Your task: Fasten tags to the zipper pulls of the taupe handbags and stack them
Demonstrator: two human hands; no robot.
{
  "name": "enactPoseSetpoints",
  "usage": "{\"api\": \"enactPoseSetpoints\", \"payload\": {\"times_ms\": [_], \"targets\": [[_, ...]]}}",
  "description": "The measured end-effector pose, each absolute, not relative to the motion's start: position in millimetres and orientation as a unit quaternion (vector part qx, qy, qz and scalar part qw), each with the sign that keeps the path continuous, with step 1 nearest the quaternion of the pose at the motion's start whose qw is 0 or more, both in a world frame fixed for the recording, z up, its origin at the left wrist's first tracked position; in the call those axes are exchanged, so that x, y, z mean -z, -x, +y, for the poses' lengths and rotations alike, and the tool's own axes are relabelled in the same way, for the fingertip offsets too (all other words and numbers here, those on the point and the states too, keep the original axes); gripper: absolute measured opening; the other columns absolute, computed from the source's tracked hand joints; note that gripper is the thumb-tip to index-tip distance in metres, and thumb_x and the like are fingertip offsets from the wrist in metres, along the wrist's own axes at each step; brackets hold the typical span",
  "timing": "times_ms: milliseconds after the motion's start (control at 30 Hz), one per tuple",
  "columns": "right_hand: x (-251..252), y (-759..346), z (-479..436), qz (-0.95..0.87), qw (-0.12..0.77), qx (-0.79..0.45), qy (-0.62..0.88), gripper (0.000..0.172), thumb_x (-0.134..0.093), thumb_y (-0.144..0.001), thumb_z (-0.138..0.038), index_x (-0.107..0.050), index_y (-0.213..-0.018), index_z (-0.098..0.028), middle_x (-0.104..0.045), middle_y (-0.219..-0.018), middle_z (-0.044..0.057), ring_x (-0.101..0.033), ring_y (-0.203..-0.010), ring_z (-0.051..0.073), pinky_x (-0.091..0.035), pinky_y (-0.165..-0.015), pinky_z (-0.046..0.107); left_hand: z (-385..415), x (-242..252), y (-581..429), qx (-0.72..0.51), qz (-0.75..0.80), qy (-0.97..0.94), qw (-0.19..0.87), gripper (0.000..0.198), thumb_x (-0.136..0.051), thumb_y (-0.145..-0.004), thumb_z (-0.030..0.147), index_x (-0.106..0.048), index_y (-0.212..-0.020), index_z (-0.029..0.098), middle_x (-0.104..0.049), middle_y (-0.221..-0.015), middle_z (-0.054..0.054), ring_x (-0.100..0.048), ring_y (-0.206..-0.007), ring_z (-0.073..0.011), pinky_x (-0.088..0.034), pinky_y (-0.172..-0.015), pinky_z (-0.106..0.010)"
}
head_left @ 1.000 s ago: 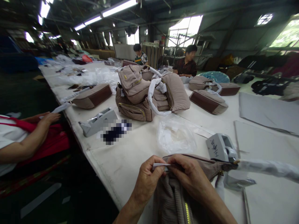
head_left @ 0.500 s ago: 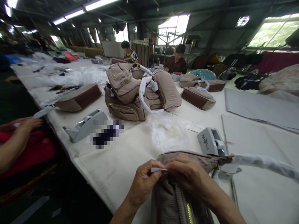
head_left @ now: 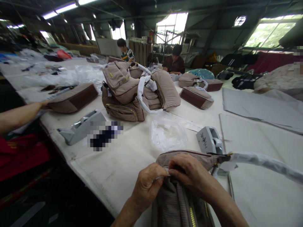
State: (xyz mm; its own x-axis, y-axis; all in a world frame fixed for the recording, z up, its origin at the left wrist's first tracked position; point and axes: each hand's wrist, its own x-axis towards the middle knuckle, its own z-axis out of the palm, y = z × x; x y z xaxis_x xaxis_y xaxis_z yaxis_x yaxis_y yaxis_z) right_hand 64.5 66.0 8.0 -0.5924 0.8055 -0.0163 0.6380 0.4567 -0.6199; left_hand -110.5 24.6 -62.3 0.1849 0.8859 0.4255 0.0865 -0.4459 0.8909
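Observation:
My left hand and my right hand close together on the top edge of a taupe ribbed fabric bag with a gold zipper. A thin white strip shows between my fingers, mostly hidden by them. A handle wrapped in white plastic stretches right from the bag. Close to my right hand stands a grey tape dispenser with handwriting on it.
On the white table lie a loose plastic bag, a second dispenser and a heap of taupe bags. A person's arm reaches a brown-panelled bag at left. Grey sheets lie right.
The white strip has mostly gone from sight between my fingers. The view has drifted, and the person's hand at left has moved from the table edge onto the brown-panelled bag.

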Motion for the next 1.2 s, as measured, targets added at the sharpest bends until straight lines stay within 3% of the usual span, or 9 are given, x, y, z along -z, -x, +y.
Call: {"api": "enactPoseSetpoints", "payload": {"times_ms": [200,367,533,700,800,900,967,1067,1200], "targets": [[-9.5,-60.5,62.2,-0.879,0.079,-0.243,0.403,0.012,-0.049,-0.09,-0.015,-0.06,-0.084,-0.016,-0.058,-0.091,0.005,-0.051,-0.087,0.019,-0.038,-0.077,0.032,24.6,60.2,116.3,-0.505,0.378,-0.655,0.416,0.019,-0.049,-0.084,0.012,-0.066,-0.086,0.02,-0.063,-0.08,-0.003,-0.059,-0.076,-0.0155,-0.044,-0.072,-0.025],[-2.8,-53.8,59.9,-0.892,0.067,-0.197,0.401,0.015,-0.044,-0.09,-0.01,-0.057,-0.084,-0.014,-0.058,-0.09,0.006,-0.05,-0.082,0.02,-0.038,-0.074,0.034,31.9,39.1,129.3,-0.424,0.434,-0.579,0.544,0.033,-0.049,-0.081,0.026,-0.054,-0.112,0.018,-0.065,-0.079,-0.002,-0.059,-0.072,-0.0176,-0.043,-0.065,-0.025],[6.2,-52.7,59.9,-0.908,0.08,-0.165,0.377,0.011,-0.049,-0.086,-0.007,-0.058,-0.091,-0.013,-0.058,-0.092,0.007,-0.05,-0.084,0.021,-0.038,-0.074,0.035,41.1,11.9,126.9,-0.313,0.52,-0.634,0.479,0.014,-0.058,-0.078,0.026,-0.067,-0.083,0.016,-0.07,-0.083,-0.003,-0.062,-0.081,-0.019,-0.044,-0.074,-0.024],[1.9,-48.9,58.8,-0.914,0.068,-0.128,0.379,0.01,-0.05,-0.085,-0.01,-0.058,-0.091,-0.012,-0.058,-0.094,0.009,-0.05,-0.085,0.022,-0.041,-0.073,0.034,36.7,5.2,120.5,-0.269,0.523,-0.68,0.437,0.015,-0.053,-0.081,0.025,-0.066,-0.079,0.018,-0.066,-0.075,0.0,-0.059,-0.074,-0.0176,-0.043,-0.069,-0.022],[-10.0,-56.4,47.1,-0.895,0.133,-0.161,0.394,0.013,-0.048,-0.087,-0.012,-0.058,-0.094,-0.014,-0.06,-0.095,0.008,-0.053,-0.087,0.02,-0.043,-0.075,0.031,34.4,12.1,119.4,-0.278,0.544,-0.663,0.433,0.02,-0.053,-0.082,0.034,-0.064,-0.074,0.019,-0.061,-0.068,0.001,-0.054,-0.066,-0.016,-0.041,-0.061,-0.021],[-10.5,-86.3,23.6,-0.839,0.296,-0.214,0.403,0.018,-0.045,-0.089,-0.015,-0.059,-0.1,-0.017,-0.061,-0.095,0.006,-0.056,-0.087,0.016,-0.045,-0.075,0.025,35.6,22.4,121.6,-0.316,0.551,-0.596,0.491,0.027,-0.059,-0.078,0.044,-0.061,-0.066,0.019,-0.052,-0.057,0.003,-0.046,-0.057,-0.0141,-0.038,-0.054,-0.02],[0.7,-122.0,8.9,-0.776,0.38,-0.224,0.451,0.019,-0.044,-0.089,-0.019,-0.062,-0.094,-0.017,-0.062,-0.084,0.005,-0.058,-0.076,0.014,-0.046,-0.067,0.024,36.6,30.0,124.5,-0.326,0.536,-0.547,0.554,0.031,-0.061,-0.074,0.047,-0.06,-0.063,0.019,-0.05,-0.054,0.003,-0.045,-0.056,-0.014,-0.04,-0.055,-0.021],[27.3,-190.1,7.7,-0.597,0.41,-0.221,0.653,0.023,-0.05,-0.086,-0.034,-0.064,-0.088,-0.017,-0.062,-0.072,0.003,-0.056,-0.063,0.015,-0.044,-0.061,0.027,37.2,42.2,128.7,-0.321,0.504,-0.5,0.627,0.031,-0.062,-0.075,0.047,-0.061,-0.065,0.017,-0.054,-0.06,0.001,-0.048,-0.061,-0.0153,-0.043,-0.061,-0.024],[54.5,-262.7,45.2,-0.427,0.41,-0.232,0.772,0.033,-0.051,-0.08,-0.043,-0.064,-0.094,-0.015,-0.065,-0.091,0.007,-0.058,-0.084,0.022,-0.044,-0.071,0.032,37.2,56.6,130.2,-0.33,0.48,-0.478,0.657,0.028,-0.059,-0.08,0.043,-0.063,-0.07,0.017,-0.057,-0.066,0.001,-0.05,-0.067,-0.0156,-0.043,-0.067,-0.025]]}}
